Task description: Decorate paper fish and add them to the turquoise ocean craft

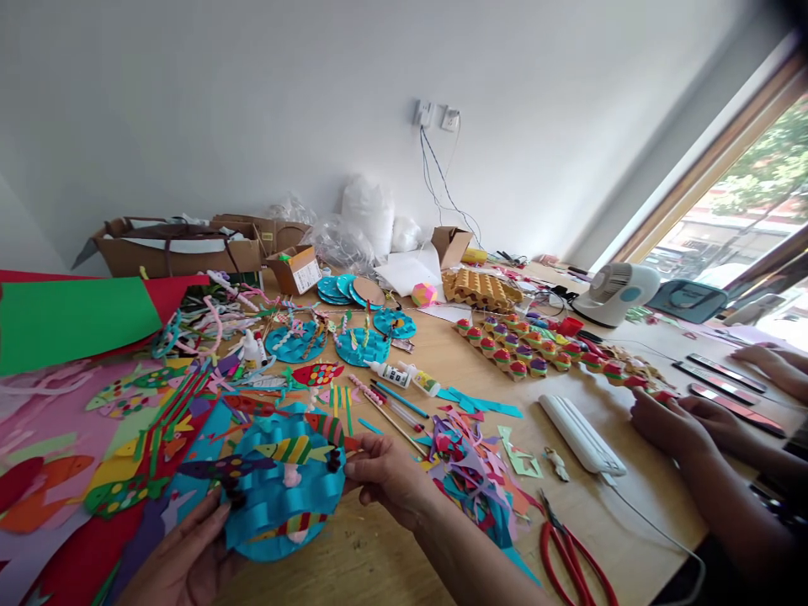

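Observation:
Between my hands is a round blue paper craft (252, 484) with curled paper waves, paper fish and small pompoms on it. My left hand (183, 551) grips its lower left edge, fingers partly under it. On the right edge my right hand (385, 475) pinches the craft near a striped paper fish (328, 427). A yellow and green striped fish (294, 452) and a dark purple spotted fish (227, 465) cross its top. Colourful paper cut-outs (126, 471) lie beside my left hand.
Paper scraps (470, 471), red-handled pliers (568, 547), glue bottles (391, 373) and a white power bank (582, 433) lie to the right. Other blue plate crafts (363, 347) stand behind. A co-worker's hands (672, 425) touch a painted egg carton (543, 341). A fan (615, 293) stands near the window.

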`<state>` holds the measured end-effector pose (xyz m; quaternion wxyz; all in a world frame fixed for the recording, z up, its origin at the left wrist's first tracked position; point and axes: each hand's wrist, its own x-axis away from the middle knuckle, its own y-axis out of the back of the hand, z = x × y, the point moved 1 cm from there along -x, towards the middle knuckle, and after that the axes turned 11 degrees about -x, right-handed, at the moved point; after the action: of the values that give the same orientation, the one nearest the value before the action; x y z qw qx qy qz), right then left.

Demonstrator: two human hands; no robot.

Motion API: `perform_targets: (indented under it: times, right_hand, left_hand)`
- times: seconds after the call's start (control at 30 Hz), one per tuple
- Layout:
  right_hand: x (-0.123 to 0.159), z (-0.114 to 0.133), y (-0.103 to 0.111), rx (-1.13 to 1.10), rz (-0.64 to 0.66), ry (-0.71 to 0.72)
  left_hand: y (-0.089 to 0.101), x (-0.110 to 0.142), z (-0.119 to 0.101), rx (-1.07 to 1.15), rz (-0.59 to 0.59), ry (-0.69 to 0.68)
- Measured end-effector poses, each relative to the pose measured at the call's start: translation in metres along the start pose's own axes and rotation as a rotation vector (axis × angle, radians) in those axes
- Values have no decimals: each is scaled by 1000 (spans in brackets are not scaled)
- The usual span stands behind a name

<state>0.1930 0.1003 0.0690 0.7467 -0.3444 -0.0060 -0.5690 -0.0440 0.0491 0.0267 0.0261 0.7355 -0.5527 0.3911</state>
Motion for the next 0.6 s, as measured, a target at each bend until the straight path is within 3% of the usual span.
perform_targets:
  times: [0.27,0.33,0.4,0.6]
  right_hand:
    - [-7,19,8,313,-59,70]
    - [-11,33,20,550,-143,136]
    - [-17,51,37,1005,-312,230]
    - [-33,94,88,1393,-633,358]
  left_hand:
    - [26,-14,6,-19,26,-106]
    - [32,-17,7,-9,29,-121]
    - [35,-19,8,0,36,-133]
    - [41,-24,12,47,2,-105]
